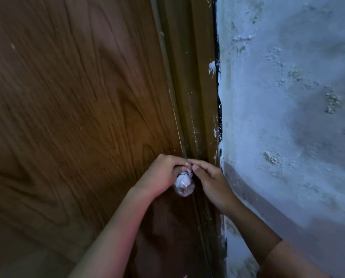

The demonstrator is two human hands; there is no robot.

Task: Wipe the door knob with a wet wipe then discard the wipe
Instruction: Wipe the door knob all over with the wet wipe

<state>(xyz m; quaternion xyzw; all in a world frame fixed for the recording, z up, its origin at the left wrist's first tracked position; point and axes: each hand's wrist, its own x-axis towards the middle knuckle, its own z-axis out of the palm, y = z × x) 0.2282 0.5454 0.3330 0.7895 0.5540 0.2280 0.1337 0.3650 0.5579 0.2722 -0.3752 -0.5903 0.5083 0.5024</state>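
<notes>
A round shiny metal door knob point(184, 187) sticks out of the brown wooden door point(77, 107) near its right edge. My left hand point(161, 176) curls around the knob's upper left side, fingers closed behind it. My right hand point(211, 182) comes in from the right, its fingertips pinched together at the top of the knob and touching the left hand's fingertips. A small white patch, apparently the wet wipe point(184, 174), shows between the fingers on top of the knob. Most of it is hidden by the fingers.
The dark brown door frame point(195, 97) runs just right of the knob. A rough, pale, flaking plaster wall point(288, 97) fills the right side. The scene is dim and the door looks closed against the frame.
</notes>
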